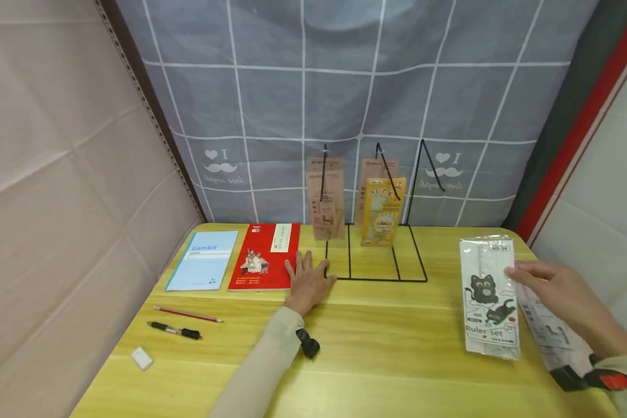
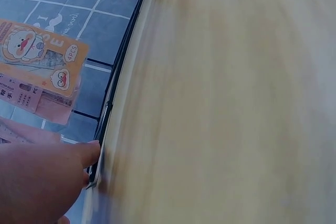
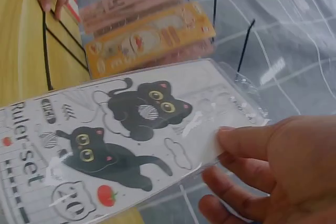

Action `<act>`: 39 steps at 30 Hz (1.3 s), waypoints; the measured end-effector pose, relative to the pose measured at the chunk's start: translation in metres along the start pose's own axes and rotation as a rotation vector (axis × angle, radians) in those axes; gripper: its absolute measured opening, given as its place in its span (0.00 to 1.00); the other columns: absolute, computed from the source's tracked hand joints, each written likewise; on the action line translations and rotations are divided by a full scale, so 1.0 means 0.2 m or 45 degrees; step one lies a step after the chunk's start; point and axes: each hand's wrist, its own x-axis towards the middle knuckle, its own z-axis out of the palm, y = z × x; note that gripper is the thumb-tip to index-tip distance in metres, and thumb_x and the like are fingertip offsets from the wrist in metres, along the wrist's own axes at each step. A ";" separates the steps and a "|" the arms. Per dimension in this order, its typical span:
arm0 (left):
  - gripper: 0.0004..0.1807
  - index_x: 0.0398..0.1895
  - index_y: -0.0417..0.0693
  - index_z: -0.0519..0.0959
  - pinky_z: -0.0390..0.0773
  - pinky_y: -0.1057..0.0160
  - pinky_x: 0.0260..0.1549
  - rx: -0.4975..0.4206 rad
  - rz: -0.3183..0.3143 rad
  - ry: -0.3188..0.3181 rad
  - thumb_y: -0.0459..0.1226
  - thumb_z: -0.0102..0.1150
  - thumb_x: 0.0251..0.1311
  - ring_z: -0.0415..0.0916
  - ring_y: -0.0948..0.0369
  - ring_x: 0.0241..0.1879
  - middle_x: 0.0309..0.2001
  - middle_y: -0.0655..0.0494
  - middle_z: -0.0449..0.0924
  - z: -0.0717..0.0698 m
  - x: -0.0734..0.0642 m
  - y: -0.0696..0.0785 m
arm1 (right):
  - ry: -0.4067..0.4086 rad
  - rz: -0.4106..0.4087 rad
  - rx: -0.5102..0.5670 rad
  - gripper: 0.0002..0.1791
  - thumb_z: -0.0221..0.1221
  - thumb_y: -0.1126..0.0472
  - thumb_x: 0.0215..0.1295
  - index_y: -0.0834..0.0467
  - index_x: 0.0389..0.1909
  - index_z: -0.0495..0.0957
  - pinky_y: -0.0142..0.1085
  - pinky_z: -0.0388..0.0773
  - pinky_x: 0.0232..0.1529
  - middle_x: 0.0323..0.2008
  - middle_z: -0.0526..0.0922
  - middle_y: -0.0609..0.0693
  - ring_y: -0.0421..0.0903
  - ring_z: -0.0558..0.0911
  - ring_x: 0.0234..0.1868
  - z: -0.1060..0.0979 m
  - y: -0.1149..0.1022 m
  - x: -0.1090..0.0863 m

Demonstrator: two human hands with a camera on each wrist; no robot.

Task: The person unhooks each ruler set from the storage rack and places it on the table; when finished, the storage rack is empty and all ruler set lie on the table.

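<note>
My right hand (image 1: 559, 290) pinches the upper right edge of a white ruler set (image 1: 488, 302) in a clear sleeve, printed with black cats. In the right wrist view the thumb lies on the front of the ruler set (image 3: 142, 140) and the other fingers curl behind its edge. My left hand (image 1: 309, 283) rests with spread fingers at the front left corner of a black wire display rack (image 1: 376, 280), overlapping the red notebook's edge. Its thumb (image 2: 89, 153) touches the rack's base wire in the left wrist view. Pink packets (image 1: 326, 203) and a yellow duck packet (image 1: 381, 212) hang from the rack's hooks.
Left of the rack lie a red notebook (image 1: 261, 261) and a pale blue notebook (image 1: 204, 261). Nearer are a pencil (image 1: 188, 314), a black pen (image 1: 175, 330) and a white eraser (image 1: 142, 358). Another packet (image 1: 554, 331) lies under my right hand. The right hook (image 1: 423, 168) is bare.
</note>
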 end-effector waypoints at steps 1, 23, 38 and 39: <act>0.29 0.75 0.63 0.70 0.30 0.25 0.75 -0.001 -0.002 -0.005 0.57 0.51 0.75 0.33 0.36 0.83 0.83 0.39 0.48 0.00 0.00 0.00 | -0.025 0.012 -0.010 0.50 0.43 0.30 0.77 0.72 0.77 0.58 0.71 0.69 0.54 0.75 0.52 0.81 0.82 0.58 0.70 -0.01 0.03 0.00; 0.29 0.73 0.60 0.73 0.35 0.24 0.74 0.006 0.041 0.064 0.57 0.53 0.74 0.38 0.34 0.83 0.82 0.37 0.51 0.01 -0.02 0.01 | 0.356 -0.253 -0.274 0.34 0.60 0.41 0.72 0.71 0.54 0.82 0.82 0.46 0.61 0.79 0.49 0.74 0.83 0.42 0.76 0.27 0.63 0.21; 0.29 0.73 0.58 0.73 0.36 0.23 0.74 0.000 0.047 0.084 0.56 0.53 0.74 0.39 0.33 0.82 0.81 0.36 0.53 0.01 -0.02 0.01 | 0.316 -0.147 -0.288 0.36 0.59 0.34 0.70 0.66 0.48 0.86 0.86 0.31 0.59 0.78 0.46 0.76 0.82 0.32 0.77 0.33 0.57 0.20; 0.29 0.73 0.57 0.73 0.35 0.23 0.74 -0.009 0.046 0.080 0.56 0.53 0.75 0.39 0.33 0.82 0.81 0.36 0.52 0.01 -0.02 0.01 | 0.320 -0.133 -0.288 0.36 0.59 0.33 0.70 0.66 0.48 0.86 0.86 0.32 0.59 0.77 0.47 0.77 0.82 0.33 0.77 0.33 0.57 0.19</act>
